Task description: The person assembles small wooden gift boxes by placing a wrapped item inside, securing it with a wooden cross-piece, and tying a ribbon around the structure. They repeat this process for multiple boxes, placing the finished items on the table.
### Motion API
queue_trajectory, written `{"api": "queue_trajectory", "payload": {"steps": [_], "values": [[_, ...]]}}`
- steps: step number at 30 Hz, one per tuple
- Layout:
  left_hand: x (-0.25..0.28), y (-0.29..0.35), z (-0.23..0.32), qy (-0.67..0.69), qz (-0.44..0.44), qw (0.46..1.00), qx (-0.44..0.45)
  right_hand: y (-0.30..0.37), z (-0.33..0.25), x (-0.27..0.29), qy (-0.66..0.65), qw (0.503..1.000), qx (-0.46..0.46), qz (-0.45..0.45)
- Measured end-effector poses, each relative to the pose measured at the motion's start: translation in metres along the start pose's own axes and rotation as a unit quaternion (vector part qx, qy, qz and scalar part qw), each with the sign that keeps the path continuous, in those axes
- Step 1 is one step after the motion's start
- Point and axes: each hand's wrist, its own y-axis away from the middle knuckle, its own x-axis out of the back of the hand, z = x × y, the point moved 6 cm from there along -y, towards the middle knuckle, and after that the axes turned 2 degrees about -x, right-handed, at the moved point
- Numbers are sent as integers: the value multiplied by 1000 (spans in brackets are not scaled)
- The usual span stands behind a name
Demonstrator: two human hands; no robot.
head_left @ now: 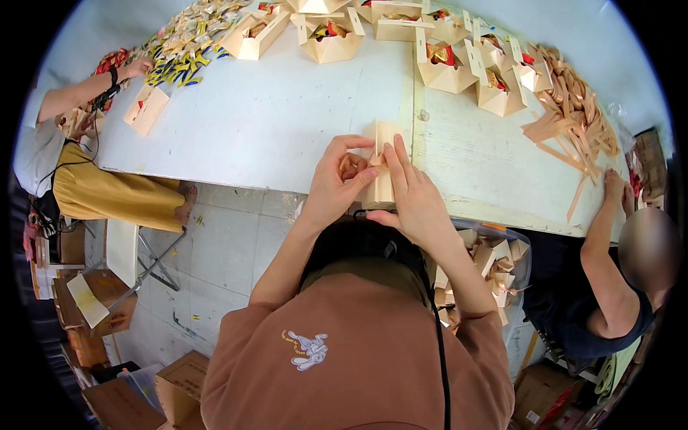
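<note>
The white table (287, 107) spans the work area, its surface smooth but scuffed along the edge. A clear plastic tub (528, 265) of pale boxes stands below, beside the person, seemingly to save table space. Small glossy packets (183, 64) lie heaped far left; flat tan ribbons (573, 107) lie tangled at right, apparently sorted by kind. Open-topped, angular cartons (331, 46) line the far side, presumably kept upright to retain their wrapped contents. The right hand (416, 188), nearly straight-fingered, holds the pale, stiff-looking carton (383, 192) at the table's near edge, likely to steady it. The left hand (342, 172) is half curled, thumb and fingertips at a tan strip (378, 160) around the carton's middle; whether it pinches the strip cannot be told.
</note>
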Motion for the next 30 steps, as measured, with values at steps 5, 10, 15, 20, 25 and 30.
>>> {"api": "queue_trajectory", "payload": {"steps": [5, 10, 15, 20, 25, 30], "values": [[-3, -11, -8, -102, -45, 993, 33, -5, 20, 7, -107, 994, -5, -25], [-4, -18, -4, -109, -89, 989, 42, -13, 39, 7, -11, 999, -27, 35], [-7, -14, -3, -104, -54, 993, 30, -20, 31, 8, -71, 981, -83, 162], [1, -6, -9, -152, -37, 988, 18, -5, 60, -4, -172, 933, -249, 195], [-6, -1, 10, -169, -59, 984, 26, 0, 57, -5, -152, 933, -249, 213], [-22, 7, 3, -168, -58, 984, -26, -1, 47, -12, -105, 936, -253, 221]]}}
